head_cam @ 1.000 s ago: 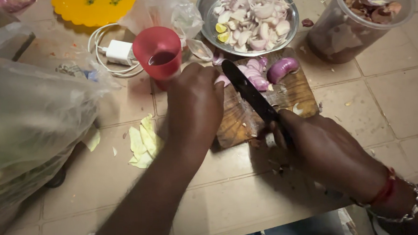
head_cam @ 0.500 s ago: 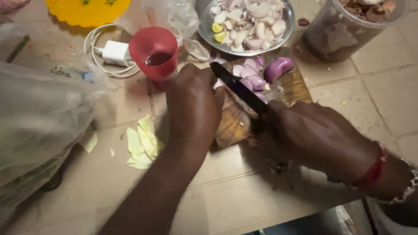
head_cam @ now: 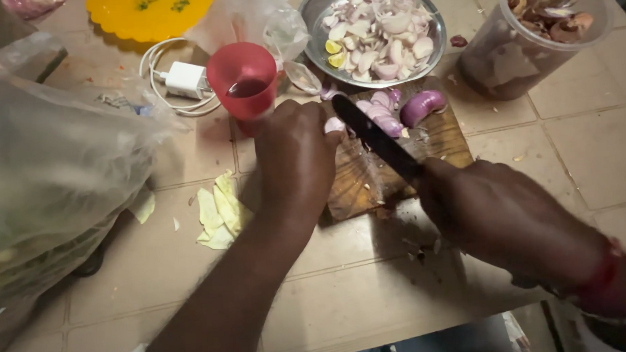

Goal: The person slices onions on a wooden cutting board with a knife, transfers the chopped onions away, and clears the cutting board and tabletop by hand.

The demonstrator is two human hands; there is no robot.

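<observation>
Sitting on the tiled table (head_cam: 597,154), a big clear bag (head_cam: 42,176) is filling the left side, with a yellow plate (head_cam: 148,7) at the far edge and a steel bowl (head_cam: 311,33) of cut shallot pieces far centre. A plastic tub (head_cam: 506,51) of peelings is standing far right. The wooden board (head_cam: 436,137) is lying in the middle, just near of the bowl, and a red cup (head_cam: 245,76) is standing at its left corner beside a white charger (head_cam: 184,79).

The right hand (head_cam: 504,212) is closing around the handle of the knife (head_cam: 377,138), whose dark blade is angling far-left across the board. The left hand (head_cam: 294,159) is curling its fingers down over a shallot (head_cam: 334,124) at the board's far-left corner, the blade just beside those knuckles. More shallots (head_cam: 423,106) are waiting at the board's far edge.

Slicing well here, I judge, is calling for tucked fingertips, the blade riding the knuckles, and short even strokes, since the hand is hiding most of the piece.
</observation>
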